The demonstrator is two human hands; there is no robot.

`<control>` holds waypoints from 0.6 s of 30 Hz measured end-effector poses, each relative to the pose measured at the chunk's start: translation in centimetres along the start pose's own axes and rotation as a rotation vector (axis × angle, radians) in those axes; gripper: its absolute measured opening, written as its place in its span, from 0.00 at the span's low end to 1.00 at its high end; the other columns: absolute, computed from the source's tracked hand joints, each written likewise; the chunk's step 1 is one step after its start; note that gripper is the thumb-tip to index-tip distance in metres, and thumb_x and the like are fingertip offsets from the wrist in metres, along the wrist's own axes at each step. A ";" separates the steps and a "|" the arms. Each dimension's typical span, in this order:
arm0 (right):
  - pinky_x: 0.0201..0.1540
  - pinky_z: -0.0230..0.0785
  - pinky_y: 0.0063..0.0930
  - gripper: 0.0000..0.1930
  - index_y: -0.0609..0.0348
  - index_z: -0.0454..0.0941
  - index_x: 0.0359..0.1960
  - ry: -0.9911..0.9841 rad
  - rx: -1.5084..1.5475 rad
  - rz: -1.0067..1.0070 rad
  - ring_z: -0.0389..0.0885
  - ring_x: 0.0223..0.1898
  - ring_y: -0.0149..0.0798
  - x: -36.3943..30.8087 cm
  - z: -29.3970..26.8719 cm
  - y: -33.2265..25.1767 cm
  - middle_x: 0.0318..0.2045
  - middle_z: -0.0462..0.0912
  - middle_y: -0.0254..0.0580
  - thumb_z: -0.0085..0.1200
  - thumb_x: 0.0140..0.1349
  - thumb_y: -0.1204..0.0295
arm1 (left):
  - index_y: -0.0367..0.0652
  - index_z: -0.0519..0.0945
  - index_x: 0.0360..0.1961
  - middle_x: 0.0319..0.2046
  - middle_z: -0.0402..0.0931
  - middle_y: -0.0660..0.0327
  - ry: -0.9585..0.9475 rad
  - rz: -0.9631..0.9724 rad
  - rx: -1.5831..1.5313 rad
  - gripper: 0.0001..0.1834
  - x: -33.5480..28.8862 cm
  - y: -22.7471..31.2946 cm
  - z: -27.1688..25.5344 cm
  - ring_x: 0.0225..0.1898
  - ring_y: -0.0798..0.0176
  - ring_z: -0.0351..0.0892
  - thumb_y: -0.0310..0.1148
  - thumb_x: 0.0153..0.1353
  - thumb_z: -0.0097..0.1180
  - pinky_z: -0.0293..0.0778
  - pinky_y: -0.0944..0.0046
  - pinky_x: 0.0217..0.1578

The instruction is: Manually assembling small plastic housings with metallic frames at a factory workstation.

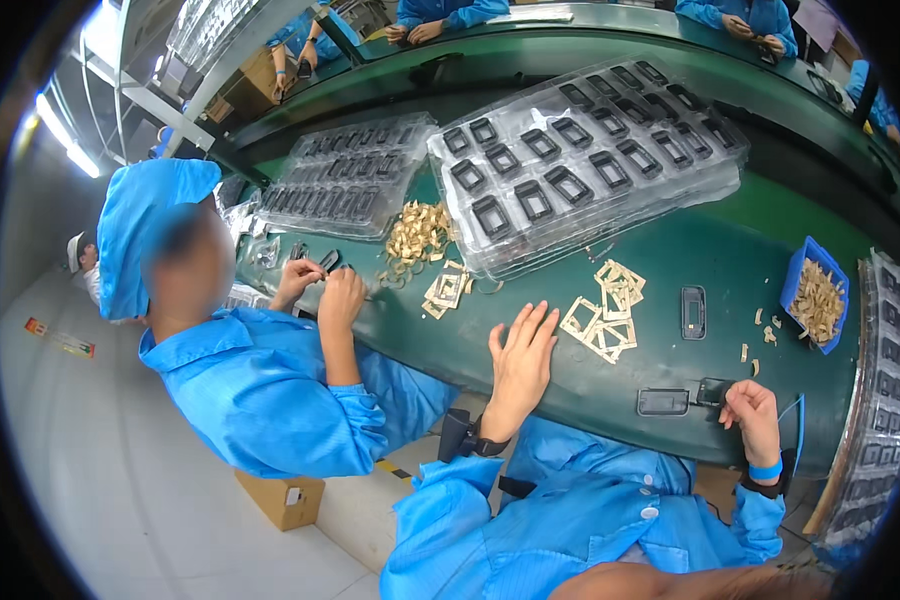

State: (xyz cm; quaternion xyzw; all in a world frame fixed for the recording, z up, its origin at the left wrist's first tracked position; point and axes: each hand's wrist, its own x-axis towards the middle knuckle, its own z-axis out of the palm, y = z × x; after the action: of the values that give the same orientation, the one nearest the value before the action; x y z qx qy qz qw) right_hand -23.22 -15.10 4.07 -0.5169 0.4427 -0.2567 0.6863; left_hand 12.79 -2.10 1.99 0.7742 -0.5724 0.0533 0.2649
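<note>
My left hand (523, 362) rests on the green tabletop near its front edge, fingers stretched and holding nothing. Just right of its fingertips lie several flat cream frame-shaped pieces (610, 312), loosely overlapped. At the right, my right hand (752, 412) has thumb and fingers closed at the edge of a small dark rectangular plate (712, 391). Left of that plate, almost touching it, lies a black rectangular plastic housing (662, 402). Farther up the table is another black housing (692, 312) with a window-like opening, lying apart from both hands.
A blue bin (796, 290) holds small tan scraps. Clear trays (590, 150) of black frames are stacked at the back; more trays (880, 390) stand at the right edge. A tan scrap pile (417, 235) lies left. A co-worker in blue (260, 370) sits close at left, handling a small part.
</note>
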 end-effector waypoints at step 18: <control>0.28 0.70 0.19 0.07 0.63 0.79 0.36 0.032 0.022 0.034 0.78 0.24 0.26 -0.9 0.3 -0.8 0.24 0.82 0.38 0.59 0.68 0.71 | 0.52 0.71 0.67 0.69 0.66 0.62 -0.188 0.198 -0.075 0.23 4.7 3.4 1.1 0.72 0.57 0.60 0.36 0.72 0.49 0.49 0.41 0.67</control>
State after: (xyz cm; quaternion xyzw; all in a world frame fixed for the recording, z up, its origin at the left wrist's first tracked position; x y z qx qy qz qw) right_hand -23.33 -14.48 5.12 -0.4975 0.4596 -0.2580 0.6890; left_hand 11.00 -7.36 4.02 0.7051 -0.6698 -0.0150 0.2324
